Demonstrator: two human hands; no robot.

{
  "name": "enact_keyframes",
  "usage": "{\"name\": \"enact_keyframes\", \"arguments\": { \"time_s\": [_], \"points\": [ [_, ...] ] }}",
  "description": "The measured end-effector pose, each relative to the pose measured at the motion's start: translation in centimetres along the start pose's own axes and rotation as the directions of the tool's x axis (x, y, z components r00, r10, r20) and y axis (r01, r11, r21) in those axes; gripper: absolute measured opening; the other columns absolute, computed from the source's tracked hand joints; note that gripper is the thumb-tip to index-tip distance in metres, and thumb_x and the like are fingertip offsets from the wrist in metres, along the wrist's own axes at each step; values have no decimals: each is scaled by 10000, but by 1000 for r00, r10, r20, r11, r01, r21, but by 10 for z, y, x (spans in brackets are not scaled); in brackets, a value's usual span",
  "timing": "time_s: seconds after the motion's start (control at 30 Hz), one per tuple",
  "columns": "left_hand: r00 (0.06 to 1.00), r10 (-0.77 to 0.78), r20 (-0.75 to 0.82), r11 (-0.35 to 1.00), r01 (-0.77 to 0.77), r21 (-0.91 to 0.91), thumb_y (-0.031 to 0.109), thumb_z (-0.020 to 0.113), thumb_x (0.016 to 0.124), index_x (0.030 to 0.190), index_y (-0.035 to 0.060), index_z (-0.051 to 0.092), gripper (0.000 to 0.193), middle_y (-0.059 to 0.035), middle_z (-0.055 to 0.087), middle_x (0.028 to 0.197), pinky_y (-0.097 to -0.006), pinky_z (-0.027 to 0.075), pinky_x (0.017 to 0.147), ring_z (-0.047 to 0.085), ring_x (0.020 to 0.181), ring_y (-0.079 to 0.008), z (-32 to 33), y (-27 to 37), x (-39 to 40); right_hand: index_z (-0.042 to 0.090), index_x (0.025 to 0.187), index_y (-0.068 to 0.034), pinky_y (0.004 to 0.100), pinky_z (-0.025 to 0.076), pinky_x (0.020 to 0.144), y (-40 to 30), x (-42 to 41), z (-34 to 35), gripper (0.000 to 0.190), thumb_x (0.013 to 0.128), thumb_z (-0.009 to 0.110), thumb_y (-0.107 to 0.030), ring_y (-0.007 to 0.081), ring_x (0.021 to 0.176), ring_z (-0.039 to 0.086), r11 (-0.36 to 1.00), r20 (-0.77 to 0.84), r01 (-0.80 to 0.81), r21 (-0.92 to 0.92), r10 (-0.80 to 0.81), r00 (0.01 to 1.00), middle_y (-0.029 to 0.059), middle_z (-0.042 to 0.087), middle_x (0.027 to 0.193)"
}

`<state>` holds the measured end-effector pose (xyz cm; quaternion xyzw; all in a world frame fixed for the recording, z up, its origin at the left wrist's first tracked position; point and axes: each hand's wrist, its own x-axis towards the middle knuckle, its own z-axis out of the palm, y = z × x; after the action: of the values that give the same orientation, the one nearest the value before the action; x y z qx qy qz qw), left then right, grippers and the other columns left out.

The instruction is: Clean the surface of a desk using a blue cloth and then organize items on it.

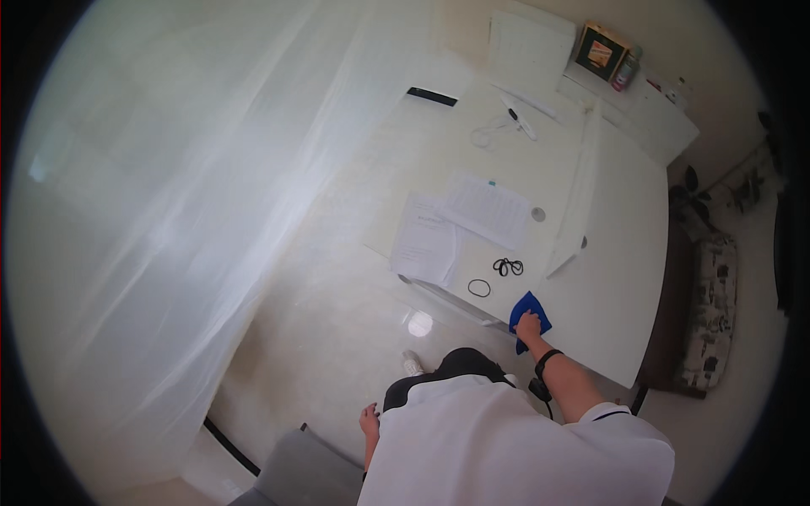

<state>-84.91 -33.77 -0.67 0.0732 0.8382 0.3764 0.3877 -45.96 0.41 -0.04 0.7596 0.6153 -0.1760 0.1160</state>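
My right hand (529, 327) grips a blue cloth (529, 305) at the front edge of the white desk (607, 303). Part of the cloth hangs past that edge, and my fingers hide its middle. Down at my side, over the floor, hangs my left hand (369, 419), with nothing seen in it and its fingers a little apart. Just beyond the cloth lie a black cord loop (479, 288) and a bundled black cord (508, 267). Printed sheets (425, 243) overlap other papers (487, 209) farther up the desk.
A low white divider (577, 202) stands along the desk. A white handheld device (520, 123) with a cable lies at the far end, near a dark box (600, 52) and a spray can (625, 71). Sheer curtains (209, 209) hang left; a grey chair (310, 471) is beside me.
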Motion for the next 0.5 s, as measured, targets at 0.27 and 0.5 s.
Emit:
{"name": "enact_keyframes", "arguments": {
  "time_s": [0.27,0.5],
  "points": [
    [847,-475,238,490,479,-728,372,523,887,1206,162,608,391,-15,606,1135,-423,460,850,594,988,-206,-45,82,42,509,1379,-60,417,503,924,-11,-1,-13,692,822,724,-409,392,1084,594,998,141,64,3,-64,988,197,640,1156],
    [757,-347,553,-83,563,-822,368,527,907,1148,148,621,339,-26,639,1065,-417,466,830,603,964,-214,-52,113,62,581,1318,-77,432,513,898,-36,-14,-25,611,799,757,-348,389,1042,622,984,68,-60,170,49,996,201,659,1115]
  ]
}}
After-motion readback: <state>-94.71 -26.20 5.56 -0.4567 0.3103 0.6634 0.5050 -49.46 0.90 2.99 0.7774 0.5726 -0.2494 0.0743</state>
